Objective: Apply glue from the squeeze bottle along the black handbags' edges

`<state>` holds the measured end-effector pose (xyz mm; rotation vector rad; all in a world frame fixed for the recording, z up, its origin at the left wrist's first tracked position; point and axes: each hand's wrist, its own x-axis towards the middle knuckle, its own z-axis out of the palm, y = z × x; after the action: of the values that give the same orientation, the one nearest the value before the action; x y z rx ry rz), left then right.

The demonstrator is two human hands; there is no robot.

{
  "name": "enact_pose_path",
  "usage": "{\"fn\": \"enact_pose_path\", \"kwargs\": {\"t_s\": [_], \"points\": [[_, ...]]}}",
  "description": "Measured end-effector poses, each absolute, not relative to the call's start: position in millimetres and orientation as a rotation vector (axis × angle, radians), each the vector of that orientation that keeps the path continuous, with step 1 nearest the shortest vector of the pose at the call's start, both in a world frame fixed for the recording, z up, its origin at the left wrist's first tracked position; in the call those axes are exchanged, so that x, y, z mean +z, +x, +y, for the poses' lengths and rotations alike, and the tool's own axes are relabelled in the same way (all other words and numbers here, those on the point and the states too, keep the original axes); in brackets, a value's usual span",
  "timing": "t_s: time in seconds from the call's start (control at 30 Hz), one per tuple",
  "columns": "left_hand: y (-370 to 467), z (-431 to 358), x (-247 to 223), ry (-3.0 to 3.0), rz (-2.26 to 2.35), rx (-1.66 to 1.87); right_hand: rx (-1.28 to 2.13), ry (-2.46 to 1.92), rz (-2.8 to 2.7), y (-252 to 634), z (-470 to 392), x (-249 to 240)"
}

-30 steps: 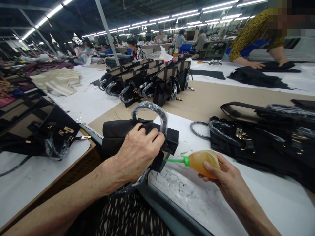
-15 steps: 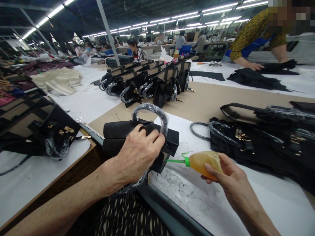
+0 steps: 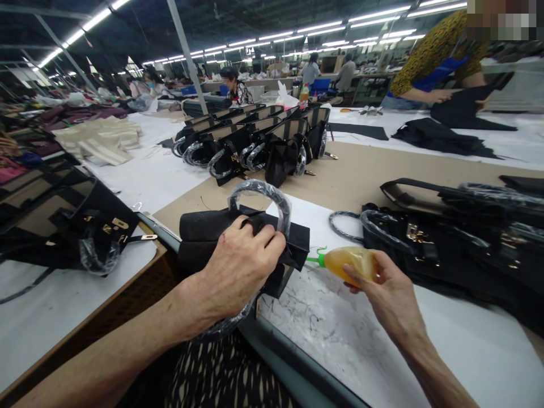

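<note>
The glue bottle's point(image 3: 351, 264) green nozzle tip is hidden behind the black handbag point(image 3: 221, 232).

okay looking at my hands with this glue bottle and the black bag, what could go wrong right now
The glue bottle in your right hand has its green nozzle right at the black bag edge; a hard squeeze could smear glue onto visible fabric. Your left hand fingers sit near the nozzle and may get glued. The bag overhangs the table edge and could slip.

This is a handbag factory floor. Long fluorescent light strips point(image 3: 374, 12) run over wide worktables point(image 3: 357, 164). Beyond the hands stands a row of unfinished black bags point(image 3: 255, 139), more bags point(image 3: 459, 232) lie to their right, and other workers point(image 3: 236, 88) sit at far tables.
</note>
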<state>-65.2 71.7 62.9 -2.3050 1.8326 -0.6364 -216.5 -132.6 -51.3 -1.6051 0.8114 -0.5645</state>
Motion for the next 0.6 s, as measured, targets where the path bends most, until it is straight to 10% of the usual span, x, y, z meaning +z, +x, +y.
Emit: {"fn": "enact_pose_path", "kwargs": {"t_s": [0.6], "points": [[-63.2,69.6,61.8,-2.283,1.839,-0.661,-0.371,-1.261,0.710,-237.2,-103.2,-35.5]]}}
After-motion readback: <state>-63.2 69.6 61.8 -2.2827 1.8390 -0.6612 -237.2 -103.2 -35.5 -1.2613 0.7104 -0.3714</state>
